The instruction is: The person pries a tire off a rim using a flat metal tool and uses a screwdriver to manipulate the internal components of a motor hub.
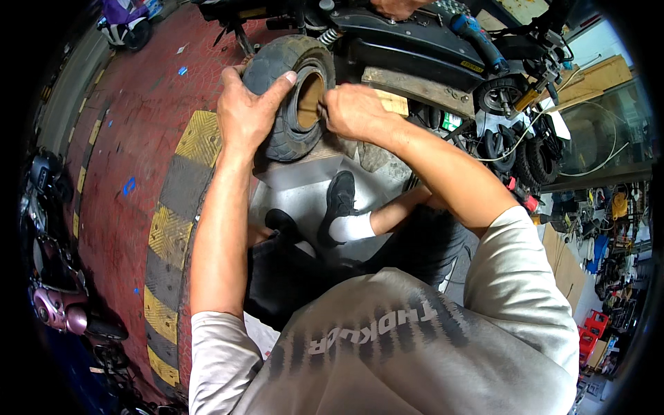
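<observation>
The small black tyre (287, 97) stands on its edge on the ground, just in front of a dark scooter (415, 41), out past the person's shoes (339, 200); the left hand (242, 111) is wrapped over the outer side of the tyre, thumb on top, in a firm grip that holds it still; the right hand (356, 111) is pinched at the rim of the round hole in the middle, and I cannot tell if something small is in that grip, because the fingers hide it.

To do this well, I think the left hand should keep the tyre from rolling or tipping, and the right hand should work slowly round the rim, keeping fingers out of the tight gap.

Counting: one tyre in the hands; two hands on it; two shoes; more small tyres (515, 155) lie to the right, at least two; one yellow and black ramp strip (166, 228) runs down the left.
</observation>
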Demonstrator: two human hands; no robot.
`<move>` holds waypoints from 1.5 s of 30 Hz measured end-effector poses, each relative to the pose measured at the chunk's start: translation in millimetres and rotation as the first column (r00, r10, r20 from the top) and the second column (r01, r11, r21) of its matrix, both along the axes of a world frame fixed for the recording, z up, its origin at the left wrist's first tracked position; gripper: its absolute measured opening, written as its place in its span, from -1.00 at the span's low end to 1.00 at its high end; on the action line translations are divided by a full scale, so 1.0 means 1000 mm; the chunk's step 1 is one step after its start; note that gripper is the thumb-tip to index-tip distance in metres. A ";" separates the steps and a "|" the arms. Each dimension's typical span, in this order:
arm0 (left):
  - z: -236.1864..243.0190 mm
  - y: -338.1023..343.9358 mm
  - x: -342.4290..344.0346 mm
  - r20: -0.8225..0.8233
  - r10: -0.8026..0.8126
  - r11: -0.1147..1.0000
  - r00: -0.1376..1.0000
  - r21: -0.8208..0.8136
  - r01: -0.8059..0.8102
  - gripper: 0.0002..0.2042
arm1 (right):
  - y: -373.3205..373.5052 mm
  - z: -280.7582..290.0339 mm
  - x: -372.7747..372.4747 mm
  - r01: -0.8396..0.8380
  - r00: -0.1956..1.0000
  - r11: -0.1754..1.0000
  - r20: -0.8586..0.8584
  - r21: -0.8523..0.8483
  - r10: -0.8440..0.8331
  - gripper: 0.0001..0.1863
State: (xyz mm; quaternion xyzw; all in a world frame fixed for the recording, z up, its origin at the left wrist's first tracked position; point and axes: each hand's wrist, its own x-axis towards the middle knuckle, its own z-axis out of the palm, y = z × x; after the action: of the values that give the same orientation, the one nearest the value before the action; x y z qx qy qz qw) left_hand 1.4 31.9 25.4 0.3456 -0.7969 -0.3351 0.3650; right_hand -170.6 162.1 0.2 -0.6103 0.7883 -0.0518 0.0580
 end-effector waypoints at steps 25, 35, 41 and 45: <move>-0.010 -0.002 -0.012 -0.033 -0.006 1.000 0.999 -0.031 0.005 -0.06 | -0.052 -0.043 -0.043 -0.198 0.980 0.856 0.074 0.478 0.185 -0.66; -0.009 0.001 -0.004 -0.023 -0.005 1.000 1.000 -0.005 0.005 -0.08 | 0.013 -0.009 -0.010 -0.143 0.942 0.944 -0.334 -0.296 0.037 -0.78; -0.012 -0.002 -0.004 0.016 0.029 0.999 0.999 -0.021 -0.029 -0.07 | -0.010 -0.025 -0.026 0.011 0.965 0.938 -0.244 -0.345 -0.101 -0.79; -0.009 -0.001 -0.004 -0.003 0.016 0.999 1.000 0.036 -0.016 -0.08 | -0.016 -0.031 -0.015 0.197 0.975 0.957 -0.059 -0.212 -0.213 -0.71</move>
State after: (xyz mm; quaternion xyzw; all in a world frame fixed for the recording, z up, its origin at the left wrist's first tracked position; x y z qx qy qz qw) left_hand -2.6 31.1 16.6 0.3580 -0.7874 -0.3469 0.3626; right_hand -185.9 146.0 -30.6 -0.5296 0.8395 -0.1135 -0.0427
